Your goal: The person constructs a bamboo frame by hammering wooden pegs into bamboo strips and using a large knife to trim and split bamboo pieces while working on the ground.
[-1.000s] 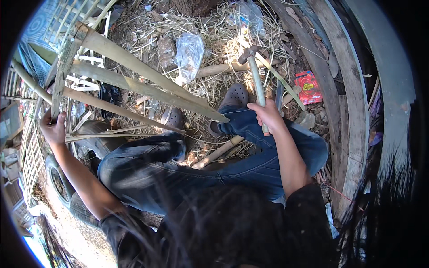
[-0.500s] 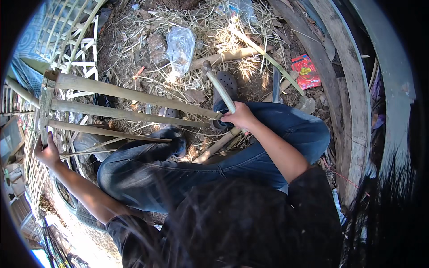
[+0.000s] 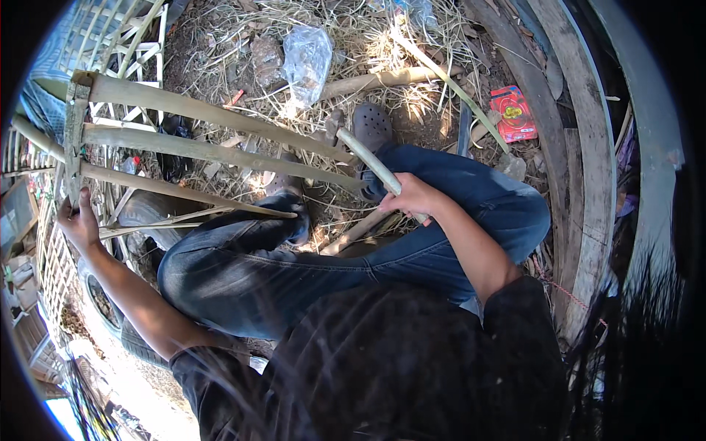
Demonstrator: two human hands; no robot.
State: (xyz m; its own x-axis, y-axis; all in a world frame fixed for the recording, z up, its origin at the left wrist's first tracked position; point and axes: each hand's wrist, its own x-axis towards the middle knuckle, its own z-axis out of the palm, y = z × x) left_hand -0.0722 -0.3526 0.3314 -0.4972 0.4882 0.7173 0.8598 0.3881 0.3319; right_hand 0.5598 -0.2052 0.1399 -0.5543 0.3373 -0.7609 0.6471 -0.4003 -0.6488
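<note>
My left hand (image 3: pixel 81 220) grips the lower end of a short bamboo crosspiece (image 3: pixel 75 136) at the far left. From it, three long bamboo slats (image 3: pixel 220 153) run right, spread apart like a rack, over my shins and shoes. My right hand (image 3: pixel 413 197) is closed round the pale handle of a hammer (image 3: pixel 371 162) above my right leg. The hammer's dark head (image 3: pixel 334 126) points up and left, near the right end of the top slat; whether they touch, I cannot tell.
A bamboo pole (image 3: pixel 390 81) and a clear plastic bag (image 3: pixel 307 62) lie on straw-strewn ground. A red packet (image 3: pixel 515 114) rests beside long wooden planks (image 3: pixel 581 147) at right. White lattice (image 3: pixel 151 59) stands at upper left; an old tyre (image 3: pixel 110 309) is at lower left.
My right hand has shifted a little right, and the hammer has tipped further left, its head lower and nearer the slats. My left hand keeps its hold on the crosspiece. The view has moved slightly.
</note>
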